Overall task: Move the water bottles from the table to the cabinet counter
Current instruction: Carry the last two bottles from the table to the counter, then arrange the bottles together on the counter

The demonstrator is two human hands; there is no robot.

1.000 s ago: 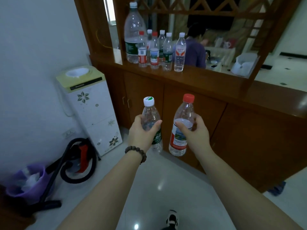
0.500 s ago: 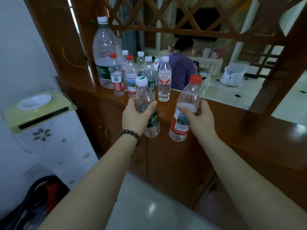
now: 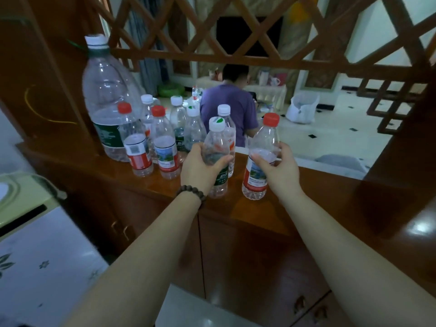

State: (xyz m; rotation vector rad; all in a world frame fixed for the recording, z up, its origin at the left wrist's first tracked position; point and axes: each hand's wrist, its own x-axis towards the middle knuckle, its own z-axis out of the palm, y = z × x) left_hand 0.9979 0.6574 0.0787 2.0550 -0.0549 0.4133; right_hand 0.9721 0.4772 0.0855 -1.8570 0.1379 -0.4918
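Observation:
My left hand (image 3: 203, 169) grips a clear bottle with a white-and-green cap and green label (image 3: 216, 147). My right hand (image 3: 280, 171) grips a clear bottle with a red cap and red label (image 3: 262, 147). Both bottles stand upright with their bases at or just over the front part of the wooden cabinet counter (image 3: 306, 185); contact with it cannot be told. Left of them on the counter stand several small water bottles (image 3: 165, 145) and one large bottle (image 3: 106, 102).
A wooden lattice screen (image 3: 236, 38) rises above the counter. Through its opening a person in a purple shirt (image 3: 228, 109) is seen beside a table. A water dispenser (image 3: 28, 220) stands at lower left. Cabinet doors (image 3: 247, 267) lie below the counter.
I have stepped closer to the cabinet. Both hands have carried their bottles forward and over the counter's front edge, beside the row of bottles.

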